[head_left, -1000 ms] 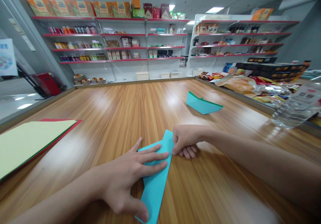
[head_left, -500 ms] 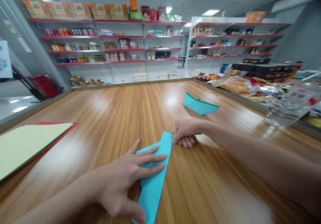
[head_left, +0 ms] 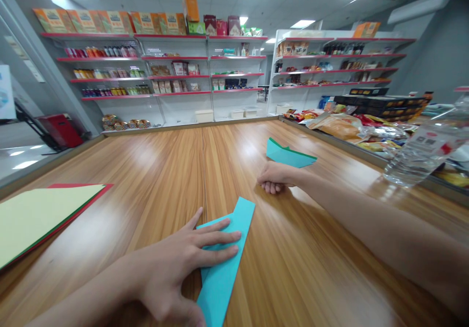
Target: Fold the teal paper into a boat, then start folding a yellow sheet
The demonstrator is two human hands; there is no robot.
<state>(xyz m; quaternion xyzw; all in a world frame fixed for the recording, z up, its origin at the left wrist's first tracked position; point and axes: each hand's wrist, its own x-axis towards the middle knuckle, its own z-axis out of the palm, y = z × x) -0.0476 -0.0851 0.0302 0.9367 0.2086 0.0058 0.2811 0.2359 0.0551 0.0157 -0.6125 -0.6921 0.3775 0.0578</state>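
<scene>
A folded strip of turquoise paper (head_left: 226, 258) lies on the wooden table (head_left: 154, 180) in front of me. My left hand (head_left: 185, 263) lies flat on its left side, fingers stretched out and pressing it down. My right hand (head_left: 274, 177) rests on the table beyond the strip's far end, apart from the paper, with its fingers curled into a loose fist and nothing visible in them. A second folded turquoise paper piece (head_left: 287, 155) sits just past my right hand.
A stack of coloured sheets (head_left: 40, 214), pale yellow on top with green and red below, lies at the left edge. A clear plastic bottle (head_left: 425, 151) and snack packets (head_left: 348, 124) stand at the right. Stocked shelves (head_left: 164, 68) line the back wall.
My right hand has slid away from the far end of the strip, up the table toward the second folded piece. My left hand has stayed pressed on the paper.
</scene>
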